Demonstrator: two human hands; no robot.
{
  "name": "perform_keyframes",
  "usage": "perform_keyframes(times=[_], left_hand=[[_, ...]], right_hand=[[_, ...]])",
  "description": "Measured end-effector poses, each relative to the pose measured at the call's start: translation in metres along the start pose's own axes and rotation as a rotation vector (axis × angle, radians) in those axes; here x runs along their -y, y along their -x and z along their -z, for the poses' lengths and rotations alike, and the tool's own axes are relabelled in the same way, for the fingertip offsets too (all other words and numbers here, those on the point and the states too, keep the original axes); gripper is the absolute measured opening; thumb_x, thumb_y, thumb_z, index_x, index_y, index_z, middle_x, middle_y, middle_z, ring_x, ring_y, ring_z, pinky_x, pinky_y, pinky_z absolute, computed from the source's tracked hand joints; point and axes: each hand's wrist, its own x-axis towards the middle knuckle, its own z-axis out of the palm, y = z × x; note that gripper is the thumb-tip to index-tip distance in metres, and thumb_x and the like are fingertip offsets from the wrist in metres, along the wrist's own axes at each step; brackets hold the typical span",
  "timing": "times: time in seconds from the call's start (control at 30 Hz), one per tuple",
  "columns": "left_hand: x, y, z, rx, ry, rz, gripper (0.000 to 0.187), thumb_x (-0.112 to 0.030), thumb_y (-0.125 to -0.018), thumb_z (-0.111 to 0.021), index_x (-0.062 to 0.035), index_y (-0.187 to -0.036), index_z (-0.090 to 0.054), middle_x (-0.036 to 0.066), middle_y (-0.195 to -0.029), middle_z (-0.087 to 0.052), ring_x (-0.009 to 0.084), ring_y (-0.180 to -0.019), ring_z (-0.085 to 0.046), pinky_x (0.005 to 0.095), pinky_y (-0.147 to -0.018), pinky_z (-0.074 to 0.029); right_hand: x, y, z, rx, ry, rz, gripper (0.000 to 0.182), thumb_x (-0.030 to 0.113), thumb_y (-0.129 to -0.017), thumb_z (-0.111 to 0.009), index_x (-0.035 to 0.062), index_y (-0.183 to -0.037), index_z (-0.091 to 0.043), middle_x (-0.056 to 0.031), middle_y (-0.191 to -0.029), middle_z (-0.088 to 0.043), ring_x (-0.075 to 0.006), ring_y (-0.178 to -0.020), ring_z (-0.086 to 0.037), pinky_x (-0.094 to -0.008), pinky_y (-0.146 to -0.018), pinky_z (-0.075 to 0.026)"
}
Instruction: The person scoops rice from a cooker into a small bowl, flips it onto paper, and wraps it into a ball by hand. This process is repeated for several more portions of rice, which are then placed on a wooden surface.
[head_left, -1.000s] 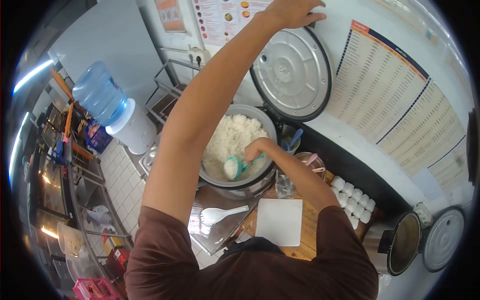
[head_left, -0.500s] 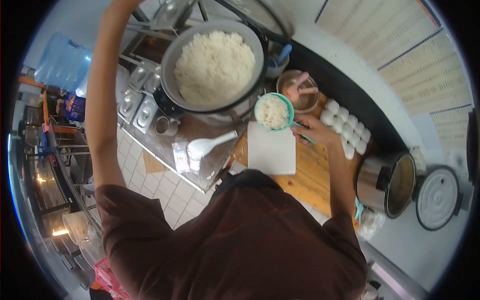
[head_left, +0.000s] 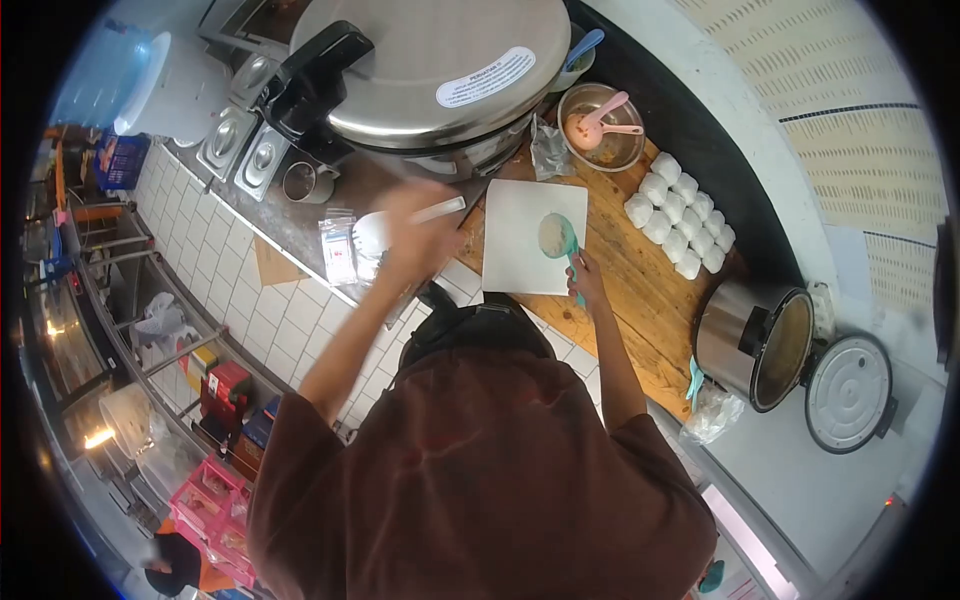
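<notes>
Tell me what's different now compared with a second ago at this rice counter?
The big rice cooker's lid has been shut, and the left hand has dropped from it to the white rice paddle. The right hand carried the teal scoop of rice out of the pot and over the white sheet. The small cooker stayed open.

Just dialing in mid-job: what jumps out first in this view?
The big closed rice cooker fills the top of the frame. Below it, the right hand holds a teal scoop of rice over a white sheet on the wooden board. The blurred left hand is at the white rice paddle.
</notes>
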Motion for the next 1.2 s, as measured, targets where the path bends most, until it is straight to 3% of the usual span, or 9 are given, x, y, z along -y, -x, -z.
perform_keyframes(times=[0.03,0.07,0.13,0.23,0.33,0.37,0.73,1.0,1.2], left_hand=[[0.004,0.019,-0.037,0.284,-0.048,-0.168,0.029,-0.027,-0.072,-0.076,-0.0085,-0.09,-0.062,0.005,-0.101,-0.066,0.0323,-0.099,-0.06,0.0546,-0.095,-0.038],[0.015,0.044,-0.074,0.61,-0.001,0.01,0.045,-0.036,-0.079,-0.073,-0.0081,-0.112,-0.061,0.01,-0.119,-0.061,0.0348,-0.117,-0.053,0.0544,-0.103,-0.034],[0.057,0.102,-0.146,0.713,-0.337,0.021,0.081,-0.05,-0.079,-0.07,-0.0061,-0.14,-0.041,0.016,-0.145,-0.041,0.0351,-0.138,-0.033,0.0512,-0.112,-0.027],[0.078,0.126,-0.172,0.914,-0.563,0.303,0.115,-0.064,-0.07,-0.071,-0.0035,-0.152,-0.017,0.016,-0.158,-0.016,0.0328,-0.147,-0.015,0.0466,-0.118,-0.018],[0.091,0.135,-0.17,0.897,-0.563,0.216,0.132,-0.07,-0.057,-0.076,-0.001,-0.152,-0.015,0.015,-0.159,-0.015,0.0299,-0.148,-0.013,0.0454,-0.119,-0.013],[0.093,0.137,-0.171,0.908,-0.558,0.222,0.132,-0.07,-0.057,-0.076,-0.001,-0.152,-0.015,0.015,-0.159,-0.015,0.0299,-0.148,-0.013,0.0454,-0.119,-0.013],[0.097,0.135,-0.169,0.895,-0.457,0.233,0.134,-0.067,-0.055,-0.078,-0.0013,-0.152,-0.014,0.017,-0.159,-0.014,0.0318,-0.148,-0.011,0.0462,-0.119,-0.012],[0.095,0.127,-0.152,1.028,-0.444,0.125,0.136,-0.063,-0.055,-0.08,0.002,-0.151,-0.01,0.021,-0.158,-0.011,0.0349,-0.148,-0.01,0.0434,-0.121,-0.01],[0.105,0.133,-0.169,0.807,-0.49,0.094,0.085,-0.05,-0.078,-0.07,-0.0001,-0.141,-0.041,0.017,-0.15,-0.035,0.0311,-0.141,-0.029,0.0446,-0.115,-0.024]], right_hand=[[0.0,-0.001,0.0,-0.049,0.134,0.063,0.045,0.03,-0.101,-0.048,0.0113,-0.142,-0.043,-0.0004,-0.066,-0.045,-0.008,-0.048,-0.042,-0.0261,-0.041,-0.037],[-0.006,-0.005,0.001,-0.05,0.139,0.051,0.045,0.03,-0.101,-0.048,0.0113,-0.142,-0.043,-0.0004,-0.066,-0.045,-0.008,-0.048,-0.042,-0.0261,-0.041,-0.037],[-0.021,-0.022,0.002,-0.184,0.553,0.402,0.047,0.028,-0.102,-0.048,0.0126,-0.145,-0.042,-0.0035,-0.062,-0.045,-0.015,-0.049,-0.049,-0.0313,-0.047,-0.045],[-0.029,-0.026,-0.014,-0.354,0.991,0.744,0.052,0.015,-0.096,-0.052,0.0164,-0.147,-0.04,-0.0065,-0.074,-0.053,-0.0222,-0.052,-0.055,-0.0327,-0.05,-0.049],[-0.039,-0.02,-0.029,-0.296,1.529,0.823,0.068,0.003,-0.086,-0.055,0.0194,-0.149,-0.036,-0.0115,-0.089,-0.056,-0.0292,-0.068,-0.061,-0.0388,-0.059,-0.054],[-0.057,-0.024,-0.03,-0.293,1.518,0.795,0.08,-0.002,-0.078,-0.056,0.0222,-0.151,-0.032,-0.0116,-0.098,-0.054,-0.0285,-0.079,-0.061,-0.0411,-0.063,-0.056],[-0.052,-0.037,-0.012,-0.285,1.511,0.71,0.076,0.0,-0.082,-0.053,0.0276,-0.15,-0.033,-0.0087,-0.095,-0.056,-0.0265,-0.077,-0.06,-0.0388,-0.062,-0.055],[0.044,-0.045,0.031,-0.376,0.929,0.899,0.054,0.01,-0.093,-0.058,0.0155,-0.145,-0.042,-0.0154,-0.1,-0.063,-0.0342,-0.089,-0.061,-0.0441,-0.075,-0.049],[0.108,-0.138,0.005,-0.463,0.977,1.196,0.041,0.014,-0.09,-0.062,0.014,-0.131,-0.055,-0.0134,-0.105,-0.06,-0.034,-0.098,-0.056,-0.0457,-0.085,-0.045]])
